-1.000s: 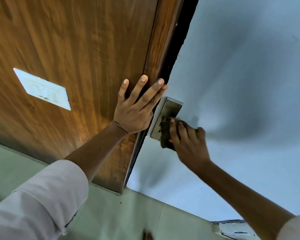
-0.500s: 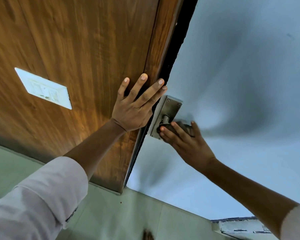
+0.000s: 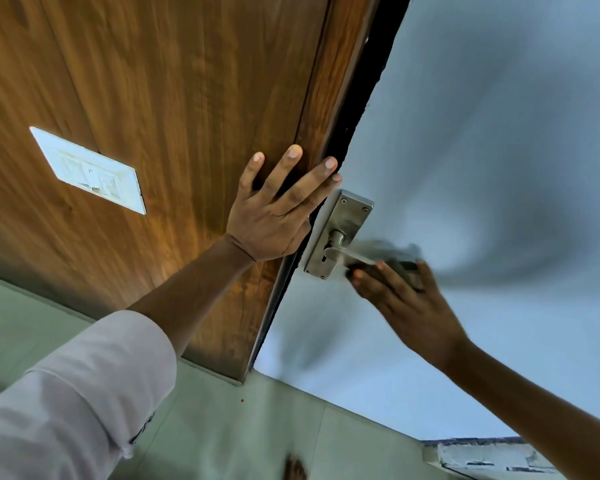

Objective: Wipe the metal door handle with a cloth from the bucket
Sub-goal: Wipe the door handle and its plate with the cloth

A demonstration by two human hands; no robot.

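Cloth [image 3: 393,259] clutched in right hand [image 3: 405,306] on handle [image 3: 352,255], left hand [image 3: 274,216] flat (wood panel [image 3: 174,98]).

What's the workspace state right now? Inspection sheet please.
Surface: pale blue door, its edge next to the brown wood panel.
Job's things: metal door handle on its screwed plate, base of the lever bare; dark cloth wrapped over the outer end of the lever, blurred. Bucket not in view.
Clutter: nothing seen.
Grippers: left hand flat on the wood panel, fingers spread, holding nothing; right hand gripping the cloth around the lever.
Cables: nothing seen.
Surroundings: white switch plate on the wood panel; greenish tiled floor below; white sleeve on the left arm.
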